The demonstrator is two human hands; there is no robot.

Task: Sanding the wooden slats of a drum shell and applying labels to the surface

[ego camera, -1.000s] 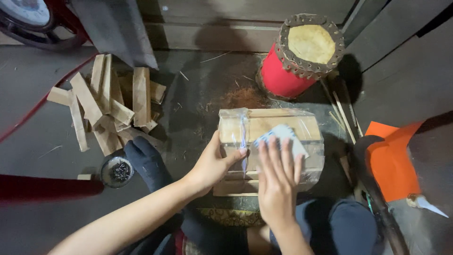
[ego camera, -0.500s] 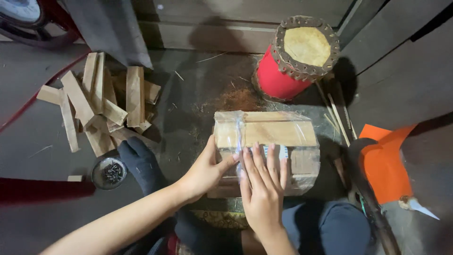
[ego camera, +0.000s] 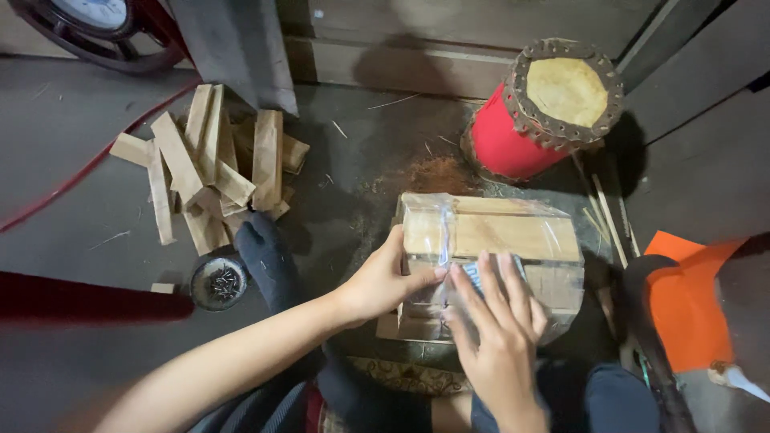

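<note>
Frame centre: left hand (ego camera: 383, 281) grips plastic-wrapped wooden block (ego camera: 513, 236) at its side; right hand (ego camera: 499, 333) open, fingers spread flat on the wrap.

A wooden box (ego camera: 489, 269) lies on the floor (ego camera: 72, 160), near centre. A drum (ego camera: 545, 108) stands beyond it; wood pieces (ego camera: 208, 168) lie far left, a small tin (ego camera: 218, 282) nearer.

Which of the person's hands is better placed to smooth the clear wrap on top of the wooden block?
Probably the right hand: it lies flat on the clear wrap over the wooden block. The left hand grips the block's left side, steadying it.
</note>
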